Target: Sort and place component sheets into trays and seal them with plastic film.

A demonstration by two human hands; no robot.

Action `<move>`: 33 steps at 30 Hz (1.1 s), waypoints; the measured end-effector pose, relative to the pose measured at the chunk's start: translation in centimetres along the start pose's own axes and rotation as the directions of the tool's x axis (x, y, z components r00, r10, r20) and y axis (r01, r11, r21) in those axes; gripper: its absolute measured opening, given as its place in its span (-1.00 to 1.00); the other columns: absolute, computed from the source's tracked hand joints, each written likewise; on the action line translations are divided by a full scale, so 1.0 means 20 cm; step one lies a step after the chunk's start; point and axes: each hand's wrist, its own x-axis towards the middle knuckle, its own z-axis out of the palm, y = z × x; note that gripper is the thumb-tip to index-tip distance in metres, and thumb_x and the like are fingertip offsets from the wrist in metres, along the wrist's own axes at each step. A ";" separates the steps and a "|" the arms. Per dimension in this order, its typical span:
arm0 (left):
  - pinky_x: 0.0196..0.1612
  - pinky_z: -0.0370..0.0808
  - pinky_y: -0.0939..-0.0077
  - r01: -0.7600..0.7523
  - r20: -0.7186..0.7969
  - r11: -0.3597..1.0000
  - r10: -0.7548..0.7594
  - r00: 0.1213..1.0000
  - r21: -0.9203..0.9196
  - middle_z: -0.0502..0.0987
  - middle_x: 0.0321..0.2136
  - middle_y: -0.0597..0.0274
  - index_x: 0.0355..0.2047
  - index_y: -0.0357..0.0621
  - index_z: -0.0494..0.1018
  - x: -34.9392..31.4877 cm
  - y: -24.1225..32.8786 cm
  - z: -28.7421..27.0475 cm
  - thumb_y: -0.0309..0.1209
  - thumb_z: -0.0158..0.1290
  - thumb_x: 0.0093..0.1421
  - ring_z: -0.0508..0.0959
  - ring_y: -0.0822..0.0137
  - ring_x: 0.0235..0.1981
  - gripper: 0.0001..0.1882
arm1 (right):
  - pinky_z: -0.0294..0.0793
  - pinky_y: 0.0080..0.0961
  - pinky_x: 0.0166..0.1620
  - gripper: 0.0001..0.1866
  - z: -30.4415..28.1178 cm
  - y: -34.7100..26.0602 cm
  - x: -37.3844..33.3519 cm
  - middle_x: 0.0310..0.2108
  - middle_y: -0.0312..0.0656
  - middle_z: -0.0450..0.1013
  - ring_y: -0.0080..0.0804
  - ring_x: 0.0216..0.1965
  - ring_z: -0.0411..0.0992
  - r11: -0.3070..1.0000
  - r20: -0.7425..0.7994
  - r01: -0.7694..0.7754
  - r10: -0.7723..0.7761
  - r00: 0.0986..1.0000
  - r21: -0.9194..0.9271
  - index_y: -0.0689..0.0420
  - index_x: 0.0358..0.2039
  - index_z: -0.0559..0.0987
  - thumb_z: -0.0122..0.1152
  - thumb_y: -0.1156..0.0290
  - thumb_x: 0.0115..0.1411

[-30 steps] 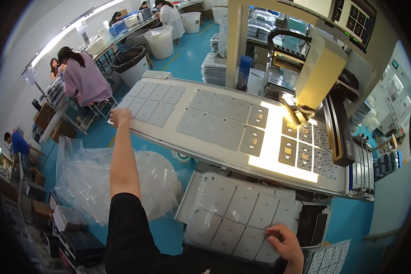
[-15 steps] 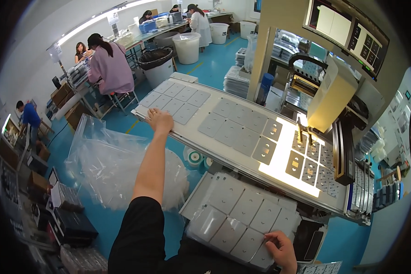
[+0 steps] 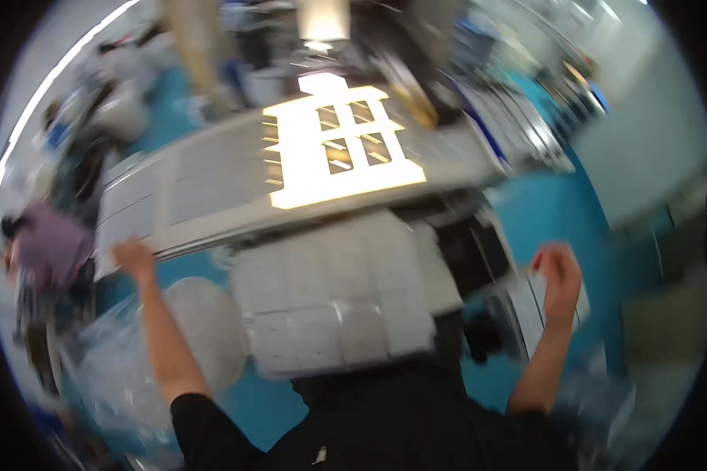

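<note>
The whole view is smeared by motion. My left hand (image 3: 133, 257) is at the near left edge of the long machine bed (image 3: 161, 204), beside a pale grey card sheet (image 3: 130, 210); its fingers are too blurred to read. Off to the right, my right hand (image 3: 559, 281) hangs in the air with its fingers loosely bent and apart, nothing visible in it. It is above a pale sheet with dark dividing lines (image 3: 529, 310). Between my arms, close to my body, lies a plastic-covered stack of grey card sheets (image 3: 334, 294).
A brightly lit patch (image 3: 353, 179) with dark cards glows on the bed, under a pale machine head (image 3: 322, 20). Clear plastic bagging (image 3: 145, 345) is heaped at the lower left. A person in a purple top (image 3: 53, 245) is at the far left. Blue floor (image 3: 538, 208) shows at right.
The view has swung right. My right hand has left the stack in front of me and reached out to the right. My left hand stays by the bed's near edge.
</note>
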 end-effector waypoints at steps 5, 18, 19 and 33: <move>0.21 0.55 0.16 -0.031 -0.438 0.980 0.115 0.892 0.196 0.64 0.01 -0.04 0.10 -0.06 0.63 0.41 -0.46 -0.02 -0.08 0.08 0.51 0.63 0.08 0.06 -0.62 | 0.40 -0.51 -0.23 -0.80 -0.98 0.59 -0.18 -0.38 -0.32 0.46 -0.55 -0.34 0.40 0.969 -0.648 -0.234 0.225 0.728 0.075 0.18 -0.21 0.61 0.22 0.32 0.53; 0.45 0.30 -0.03 0.180 -0.143 0.959 -0.214 0.966 -0.220 0.57 0.23 -0.10 0.32 -0.33 0.42 0.13 0.27 -0.19 0.07 0.02 0.49 0.50 -0.09 0.31 -0.30 | 0.69 0.04 0.00 -0.53 -1.14 1.75 -1.41 -0.07 -0.10 0.71 -0.10 -0.10 0.69 0.353 -0.208 -0.319 0.889 0.409 0.879 0.17 0.13 0.65 0.04 0.05 0.56; 0.46 0.29 -0.03 0.199 -0.082 0.956 -0.221 0.972 -0.215 0.53 0.28 -0.09 0.33 -0.30 0.42 0.12 0.31 -0.21 0.11 0.00 0.49 0.44 -0.09 0.37 -0.27 | 0.69 0.05 0.01 -0.53 -1.11 1.71 -1.40 -0.06 -0.10 0.71 -0.10 -0.10 0.69 0.357 -0.213 -0.324 0.890 0.403 0.876 0.17 0.13 0.65 0.04 0.05 0.56; 0.54 0.14 -0.04 0.263 0.076 0.916 -0.252 0.965 -0.302 0.36 0.44 -0.11 0.44 -0.30 0.30 0.14 0.37 -0.33 0.16 -0.03 0.49 0.25 -0.09 0.51 -0.19 | 0.67 0.08 0.05 -0.51 -1.02 1.63 -1.27 0.02 -0.08 0.68 -0.09 -0.02 0.67 0.346 -0.217 -0.357 0.910 0.353 0.868 0.17 0.19 0.62 0.02 0.05 0.56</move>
